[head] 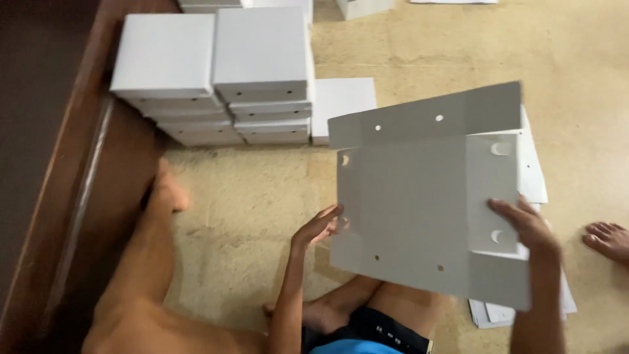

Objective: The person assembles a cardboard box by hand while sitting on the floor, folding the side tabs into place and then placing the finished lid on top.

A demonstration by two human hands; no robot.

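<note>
The right hand (pixel 527 226) gripped the right edge of a flat white cardboard box blank (pixel 426 210), while the left hand (pixel 318 226), fingers open, touched its left edge (holes punched along the flaps). It was held above the lap, mid-fold. Finished white boxes (pixel 216 72) were stacked on the floor (pixel 249 196) beyond; more blanks (pixel 534 170) lay beneath.

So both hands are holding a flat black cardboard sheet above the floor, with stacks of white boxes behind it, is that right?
Not quite: the cardboard sheet is white, not black. The head view shows the left hand at its left edge and the right hand gripping its right side, above the floor, with stacks of white boxes behind it.
</note>
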